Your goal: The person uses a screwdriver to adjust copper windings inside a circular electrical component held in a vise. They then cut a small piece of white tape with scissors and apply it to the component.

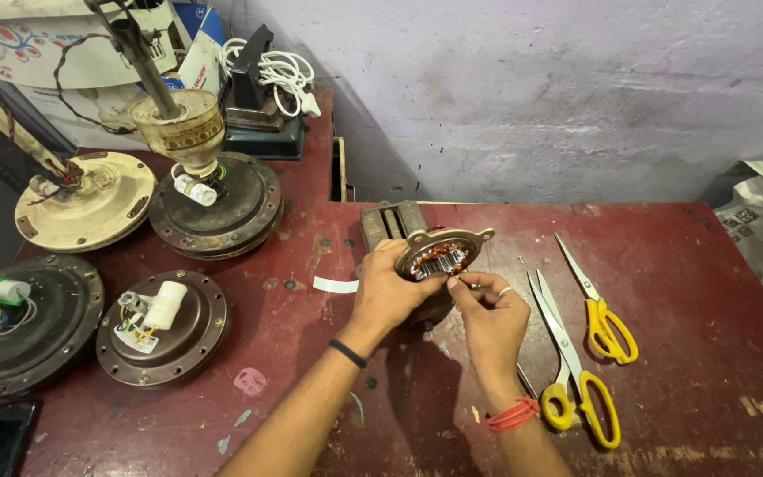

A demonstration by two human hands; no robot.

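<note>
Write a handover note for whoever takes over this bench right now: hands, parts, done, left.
Left hand: grips the small motor stator, tilted above the red table.
Right hand: fingertips pinch at the copper windings at the stator's edge; what they hold is too small to tell.
Two yellow-handled scissors lie right of the hands, untouched. A white paper strip lies to the left.
Done: stator out and in hand.
Left: winding work appears unfinished.

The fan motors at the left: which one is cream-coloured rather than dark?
The far-left fan motor, at the table's back edge. Its round housing is cream; the other three motors beside it are dark brown.
</note>
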